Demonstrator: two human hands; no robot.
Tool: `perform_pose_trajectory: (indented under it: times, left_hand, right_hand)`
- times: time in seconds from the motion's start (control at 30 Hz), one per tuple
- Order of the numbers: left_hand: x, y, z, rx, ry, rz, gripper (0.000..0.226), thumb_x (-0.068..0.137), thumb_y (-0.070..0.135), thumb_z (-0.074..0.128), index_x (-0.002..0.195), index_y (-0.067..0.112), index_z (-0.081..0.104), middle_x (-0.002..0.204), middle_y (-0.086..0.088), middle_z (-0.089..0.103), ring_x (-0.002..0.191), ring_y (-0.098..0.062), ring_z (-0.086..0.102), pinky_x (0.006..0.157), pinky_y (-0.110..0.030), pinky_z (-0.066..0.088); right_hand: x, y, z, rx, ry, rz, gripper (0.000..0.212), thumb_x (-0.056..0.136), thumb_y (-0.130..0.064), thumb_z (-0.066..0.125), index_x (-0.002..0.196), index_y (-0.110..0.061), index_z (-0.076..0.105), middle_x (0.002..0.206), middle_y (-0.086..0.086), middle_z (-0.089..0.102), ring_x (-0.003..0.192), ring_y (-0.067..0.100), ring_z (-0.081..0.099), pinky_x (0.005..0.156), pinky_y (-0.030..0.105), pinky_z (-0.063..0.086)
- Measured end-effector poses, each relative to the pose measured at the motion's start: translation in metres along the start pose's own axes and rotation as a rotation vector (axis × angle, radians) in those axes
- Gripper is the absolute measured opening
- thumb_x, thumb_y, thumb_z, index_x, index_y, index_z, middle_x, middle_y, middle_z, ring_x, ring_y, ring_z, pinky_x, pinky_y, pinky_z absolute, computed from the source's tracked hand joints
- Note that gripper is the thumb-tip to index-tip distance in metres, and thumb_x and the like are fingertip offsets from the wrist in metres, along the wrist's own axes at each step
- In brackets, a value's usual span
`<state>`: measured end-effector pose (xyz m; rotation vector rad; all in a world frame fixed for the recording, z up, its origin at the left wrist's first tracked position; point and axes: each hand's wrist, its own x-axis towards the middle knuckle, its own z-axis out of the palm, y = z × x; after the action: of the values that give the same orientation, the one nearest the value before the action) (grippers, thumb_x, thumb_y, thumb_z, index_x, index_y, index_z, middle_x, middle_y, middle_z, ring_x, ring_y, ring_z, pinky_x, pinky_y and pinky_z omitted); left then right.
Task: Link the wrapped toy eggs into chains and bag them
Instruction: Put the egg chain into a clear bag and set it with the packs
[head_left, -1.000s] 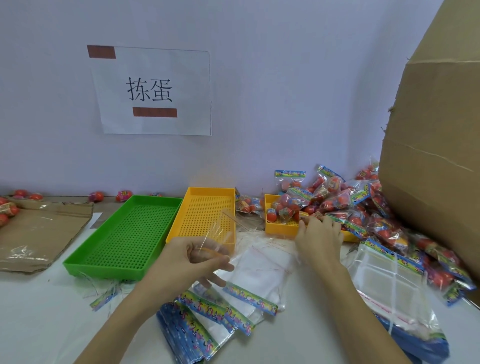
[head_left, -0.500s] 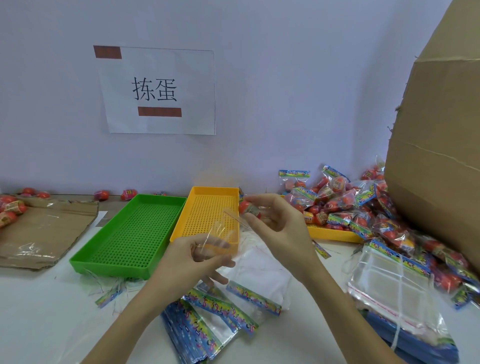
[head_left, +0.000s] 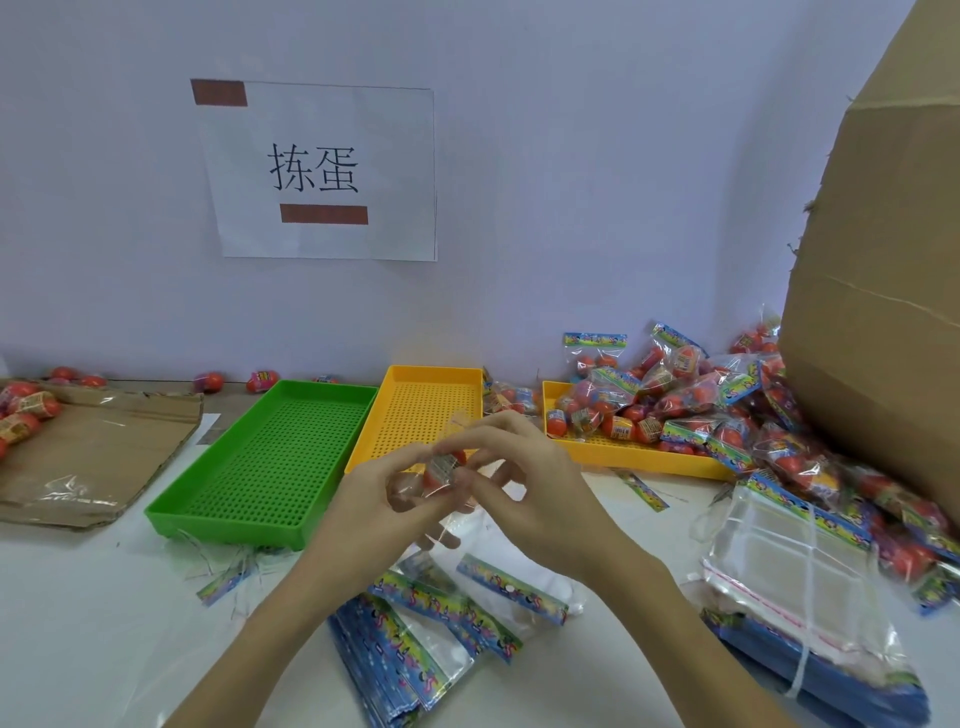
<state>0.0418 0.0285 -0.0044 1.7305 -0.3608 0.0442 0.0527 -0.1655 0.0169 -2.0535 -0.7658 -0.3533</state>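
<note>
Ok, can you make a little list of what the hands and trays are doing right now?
left hand: holds a clear plastic bag
right hand: pinches a red wrapped toy egg at the bag
green perforated plastic tray: nothing in it
middle yellow perforated tray: nothing in it
right yellow tray: holds eggs and filled bags

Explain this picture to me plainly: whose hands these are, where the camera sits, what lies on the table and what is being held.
No machine here: a person works bare-handed, and the single camera sits on their head, looking forward and down. The left hand and right hand meet above the white table, both pinching one wrapped toy egg in clear film. Behind them lie a green tray and a yellow tray; a second yellow tray holds eggs and filled bags. Empty bags lie in front, a cardboard box stands at right, and a paper sign hangs on the wall.
</note>
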Motion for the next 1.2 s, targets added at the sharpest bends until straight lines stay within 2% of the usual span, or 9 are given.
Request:
perform_pose_trajectory:
  times: [0.13,0.2,0.27,0.43,0.53,0.73,0.9,1.0,1.2]
  left_hand:
    - [-0.001,0.003,0.0,0.076,0.032,0.05,0.036,0.084,0.035,0.08,0.119,0.03,0.074,0.082,-0.02,0.069,0.064,-0.03,0.076,0.065,-0.049,0.062]
    - [0.0,0.001,0.0,0.133,0.036,0.061,0.027,0.087,0.036,0.079,0.113,0.031,0.076,0.088,-0.028,0.065,0.066,-0.042,0.069,0.067,-0.057,0.059]
    - [0.001,-0.001,-0.001,0.155,0.03,0.064,0.023,0.086,0.038,0.079,0.107,0.028,0.076,0.087,-0.02,0.07,0.07,-0.045,0.067,0.07,-0.06,0.057]
    - [0.0,-0.005,0.001,0.174,0.034,0.033,0.013,0.091,0.017,0.08,0.1,0.025,0.075,0.073,-0.002,0.072,0.061,-0.024,0.067,0.065,-0.044,0.056]
    - [0.002,-0.009,-0.002,0.203,0.038,-0.004,0.025,0.09,-0.003,0.072,0.098,0.02,0.073,0.074,-0.006,0.076,0.067,-0.029,0.072,0.067,-0.046,0.06]
    - [0.003,-0.001,-0.003,0.11,0.095,-0.054,0.019,0.088,0.02,0.081,0.104,0.016,0.072,0.075,-0.008,0.077,0.056,-0.03,0.072,0.045,-0.017,0.044]
    - [0.004,0.0,-0.001,-0.025,0.145,-0.098,0.021,0.088,0.016,0.081,0.105,0.01,0.072,0.076,-0.013,0.077,0.049,-0.025,0.067,0.042,-0.02,0.043]
    - [0.003,0.0,0.001,-0.087,0.152,-0.144,0.02,0.09,0.022,0.08,0.105,0.011,0.072,0.08,-0.012,0.079,0.056,-0.025,0.071,0.042,-0.02,0.042]
    - [0.004,-0.002,-0.004,-0.237,0.183,-0.247,0.029,0.088,0.027,0.079,0.11,0.009,0.072,0.092,-0.012,0.081,0.065,-0.024,0.076,0.047,-0.02,0.049]
  right_hand:
    - [-0.001,-0.001,0.003,0.022,-0.01,0.012,0.024,0.101,-0.016,0.061,0.118,-0.027,0.074,0.108,-0.014,0.067,0.103,0.008,0.064,0.077,0.017,0.051]
    - [-0.001,-0.001,0.004,0.026,-0.022,0.013,0.017,0.1,-0.019,0.062,0.114,-0.023,0.072,0.104,-0.018,0.071,0.102,0.006,0.066,0.074,0.017,0.05]
    - [-0.002,-0.002,0.005,0.018,-0.026,0.021,0.013,0.1,-0.022,0.063,0.11,-0.024,0.072,0.1,-0.019,0.071,0.1,0.005,0.066,0.071,0.017,0.048]
    - [-0.003,-0.003,0.016,0.033,-0.062,0.089,0.018,0.102,-0.03,0.063,0.104,-0.021,0.078,0.103,-0.015,0.062,0.098,0.005,0.057,0.076,0.016,0.042]
    - [-0.007,-0.006,0.025,0.076,-0.159,0.131,0.026,0.103,-0.036,0.059,0.099,-0.019,0.078,0.101,-0.014,0.06,0.097,0.005,0.055,0.083,0.019,0.042]
    - [0.005,0.009,-0.006,0.189,0.118,0.15,0.021,0.105,-0.021,0.056,0.112,-0.024,0.075,0.106,-0.014,0.075,0.101,0.009,0.069,0.085,0.036,0.058]
    - [0.002,0.06,-0.025,-0.23,0.449,0.371,0.022,0.106,-0.019,0.052,0.117,-0.014,0.071,0.117,-0.002,0.071,0.11,0.014,0.062,0.095,0.029,0.049]
    - [0.002,0.08,-0.022,-0.41,0.35,0.469,0.029,0.108,-0.027,0.047,0.117,-0.011,0.07,0.12,0.004,0.068,0.118,0.026,0.054,0.1,0.036,0.039]
    - [0.016,0.095,-0.001,-0.611,0.225,0.652,0.041,0.109,-0.047,0.029,0.139,-0.035,0.054,0.137,0.005,0.052,0.122,0.031,0.04,0.103,0.043,0.028]
